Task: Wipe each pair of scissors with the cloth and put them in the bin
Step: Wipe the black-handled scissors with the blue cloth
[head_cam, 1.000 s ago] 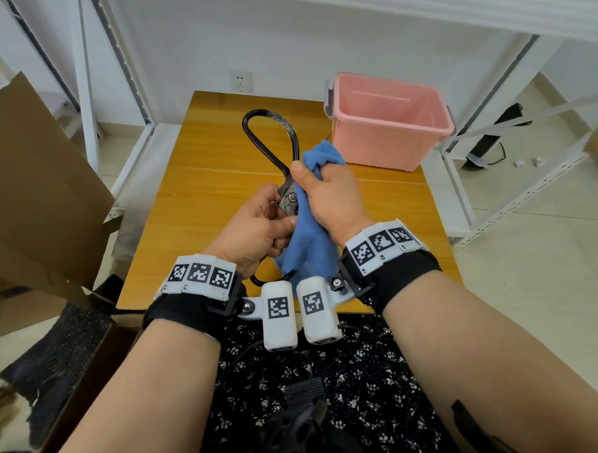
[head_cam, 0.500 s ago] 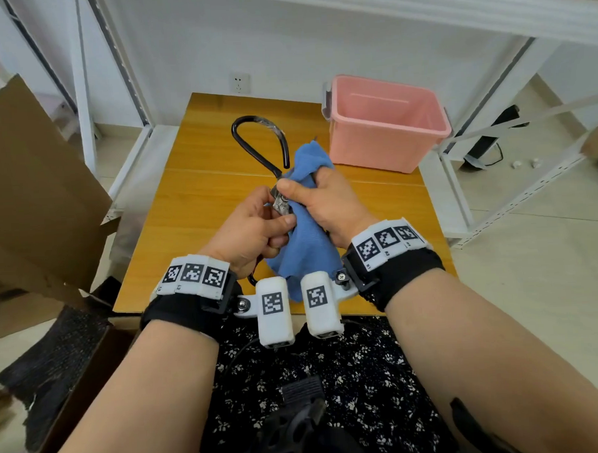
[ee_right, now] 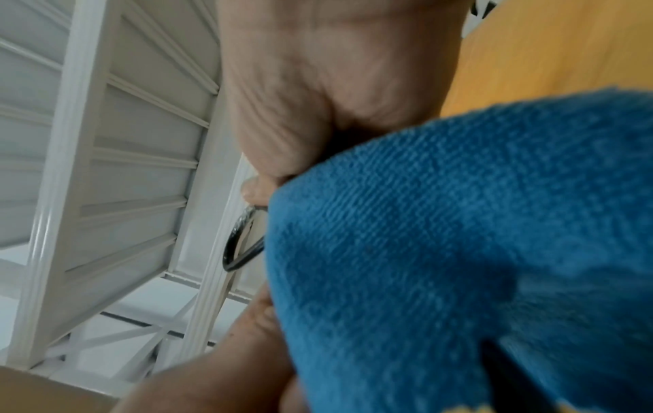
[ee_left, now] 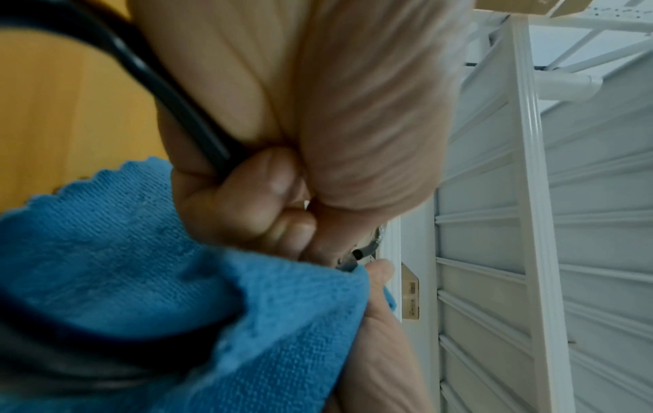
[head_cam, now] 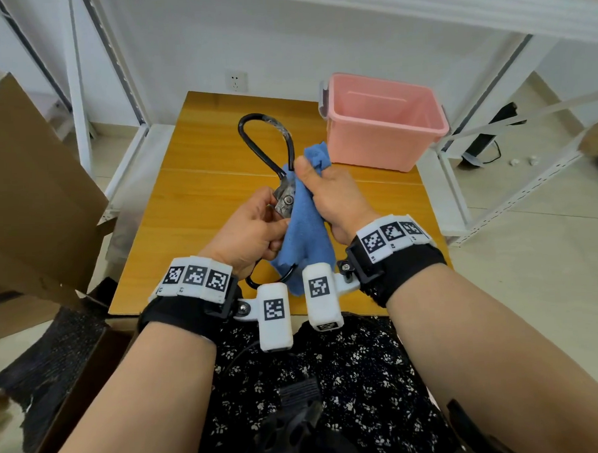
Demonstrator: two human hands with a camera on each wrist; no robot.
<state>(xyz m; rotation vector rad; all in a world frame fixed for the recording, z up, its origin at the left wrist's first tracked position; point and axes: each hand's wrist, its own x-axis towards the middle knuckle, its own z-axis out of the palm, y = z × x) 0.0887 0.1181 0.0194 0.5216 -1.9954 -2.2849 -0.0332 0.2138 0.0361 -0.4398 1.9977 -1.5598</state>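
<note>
**White room, racking and a wooden counter**

The wooden counter (head_cam: 200, 196) under the hands butts against a white wall (head_cam: 282, 38) with a socket (head_cam: 235, 81) beyond them. White metal racks (head_cam: 79, 81) stand left and right of the hands. Brown cardboard (head_cam: 32, 190) leans at far left. Pale floor tiles (head_cam: 531, 250) spread to the right, evenly daylit.

My left hand (head_cam: 253, 228) curled, gripping black-handled metal scissors (head_cam: 284, 199); my right hand (head_cam: 334, 194) clenched round blue terry cloth (head_cam: 304, 233), thumb up; forearms converge.
</note>
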